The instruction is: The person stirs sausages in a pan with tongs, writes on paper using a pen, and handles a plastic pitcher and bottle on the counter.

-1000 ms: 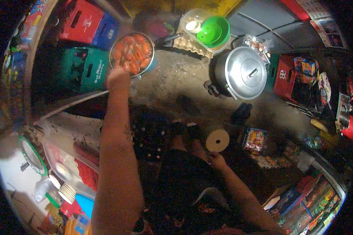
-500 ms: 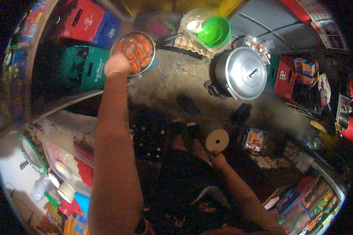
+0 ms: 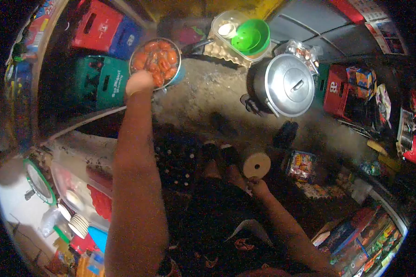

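My left hand (image 3: 140, 83) reaches forward to the near rim of a round pan (image 3: 180, 71). Its fingers are curled and turned away from me, and whatever they grip is hidden. Inside the pan, several glossy orange rounded pieces (image 3: 164, 57) sit close together in what looks like oil. Low by my knee, my right hand (image 3: 259, 187) is closed at the lower edge of a round beige disc (image 3: 262, 161) with a dark spot at its centre. The dimness keeps me from telling what these fingers hold.
A large lidded metal pot (image 3: 286, 92) stands right of the pan. Between them, a green basin (image 3: 252, 37) rests in a clear tub above an egg tray (image 3: 222, 50). Green (image 3: 106, 83) and red (image 3: 97, 25) crates stand at left. Packaged goods (image 3: 302, 166) lie at right.
My left hand has drawn back from over the orange pieces to the pan's near rim, uncovering more of them. My right hand has hardly moved.
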`<state>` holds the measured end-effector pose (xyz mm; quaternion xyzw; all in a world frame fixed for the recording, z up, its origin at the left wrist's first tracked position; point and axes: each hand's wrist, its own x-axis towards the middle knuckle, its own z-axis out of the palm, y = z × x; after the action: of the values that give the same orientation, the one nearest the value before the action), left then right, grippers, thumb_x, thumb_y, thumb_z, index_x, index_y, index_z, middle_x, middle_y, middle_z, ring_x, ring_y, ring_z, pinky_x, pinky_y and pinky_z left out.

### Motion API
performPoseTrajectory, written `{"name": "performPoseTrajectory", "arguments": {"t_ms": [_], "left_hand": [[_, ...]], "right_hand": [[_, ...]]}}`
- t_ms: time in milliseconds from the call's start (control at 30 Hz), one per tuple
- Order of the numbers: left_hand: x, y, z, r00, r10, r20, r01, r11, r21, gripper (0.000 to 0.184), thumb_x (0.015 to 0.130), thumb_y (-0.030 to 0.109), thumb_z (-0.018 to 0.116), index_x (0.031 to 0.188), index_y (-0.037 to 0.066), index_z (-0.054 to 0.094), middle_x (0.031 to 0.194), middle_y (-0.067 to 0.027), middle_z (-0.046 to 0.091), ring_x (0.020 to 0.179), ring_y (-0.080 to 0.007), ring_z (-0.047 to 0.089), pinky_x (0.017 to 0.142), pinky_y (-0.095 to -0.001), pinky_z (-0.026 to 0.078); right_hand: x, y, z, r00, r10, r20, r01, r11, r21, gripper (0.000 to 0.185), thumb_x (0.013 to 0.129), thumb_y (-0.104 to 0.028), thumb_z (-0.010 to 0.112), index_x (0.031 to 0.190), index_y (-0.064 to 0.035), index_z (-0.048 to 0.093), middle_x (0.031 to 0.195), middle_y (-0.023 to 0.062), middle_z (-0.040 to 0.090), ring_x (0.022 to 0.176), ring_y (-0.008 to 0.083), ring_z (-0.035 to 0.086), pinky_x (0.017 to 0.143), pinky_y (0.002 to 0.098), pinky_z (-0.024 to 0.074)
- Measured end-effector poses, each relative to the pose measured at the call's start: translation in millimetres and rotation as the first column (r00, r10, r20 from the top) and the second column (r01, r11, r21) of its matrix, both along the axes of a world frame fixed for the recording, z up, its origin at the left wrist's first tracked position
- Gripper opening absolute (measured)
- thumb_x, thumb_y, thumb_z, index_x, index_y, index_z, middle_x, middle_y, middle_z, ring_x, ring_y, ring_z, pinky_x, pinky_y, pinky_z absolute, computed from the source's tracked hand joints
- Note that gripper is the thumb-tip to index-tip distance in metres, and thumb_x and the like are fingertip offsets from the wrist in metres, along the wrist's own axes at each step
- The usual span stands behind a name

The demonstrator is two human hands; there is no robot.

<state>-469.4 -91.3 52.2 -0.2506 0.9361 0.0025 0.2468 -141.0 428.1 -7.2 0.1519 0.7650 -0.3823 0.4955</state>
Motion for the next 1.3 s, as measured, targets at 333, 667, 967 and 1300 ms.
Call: {"name": "performPoseTrajectory", "arguments": {"t_ms": [333, 667, 967, 1300], "left_hand": [[-2, -16, -64, 0.998, -0.053, -0.041, 0.051, 0.998, -0.038, 0.027, 0.094, 0.021, 0.050, 0.103, 0.007, 0.072, 0.111, -0.0183, 0.069, 0.101, -0.0319, 0.069, 0.086, -0.0442, 0.055], [8, -19, -18, 0.974, 0.032, -0.225, -0.036, 0.999, -0.018, 0.030, 0.090, 0.026, 0.054, 0.098, 0.002, 0.070, 0.103, -0.0212, 0.070, 0.097, -0.0361, 0.068, 0.084, -0.0464, 0.055], [32, 1, -37, 0.935, 0.005, -0.354, -0.031, 0.997, -0.067, 0.024, 0.091, 0.022, 0.054, 0.097, 0.002, 0.065, 0.091, -0.0175, 0.071, 0.088, -0.0345, 0.070, 0.078, -0.0445, 0.056], [55, -13, -45, 0.895, 0.162, -0.415, -0.157, 0.986, 0.047, 0.030, 0.083, 0.029, 0.066, 0.086, -0.001, 0.066, 0.087, -0.0216, 0.071, 0.084, -0.0377, 0.070, 0.076, -0.0462, 0.056]], "right_hand": [[19, 14, -12, 0.976, 0.103, -0.191, -0.116, 0.992, -0.054, 0.029, 0.084, -0.018, 0.064, 0.109, -0.0024, 0.065, 0.096, 0.0110, 0.067, 0.086, 0.0206, 0.066, 0.072, 0.0348, 0.0545], [-11, -21, 22, 0.996, -0.044, -0.076, 0.035, 0.993, -0.113, 0.033, 0.088, -0.021, 0.062, 0.115, -0.0023, 0.062, 0.099, 0.0135, 0.069, 0.083, 0.0194, 0.069, 0.072, 0.0340, 0.0549], [19, 7, -32, 0.946, 0.200, -0.255, -0.228, 0.970, -0.085, 0.025, 0.091, -0.019, 0.061, 0.111, -0.0038, 0.063, 0.092, 0.0094, 0.068, 0.076, 0.0193, 0.067, 0.064, 0.0333, 0.0546], [5, -7, -15, 0.999, -0.037, 0.021, 0.036, 0.999, 0.028, 0.025, 0.090, -0.019, 0.062, 0.111, -0.0062, 0.065, 0.089, 0.0067, 0.067, 0.067, 0.0164, 0.063, 0.055, 0.0327, 0.0522]]}}
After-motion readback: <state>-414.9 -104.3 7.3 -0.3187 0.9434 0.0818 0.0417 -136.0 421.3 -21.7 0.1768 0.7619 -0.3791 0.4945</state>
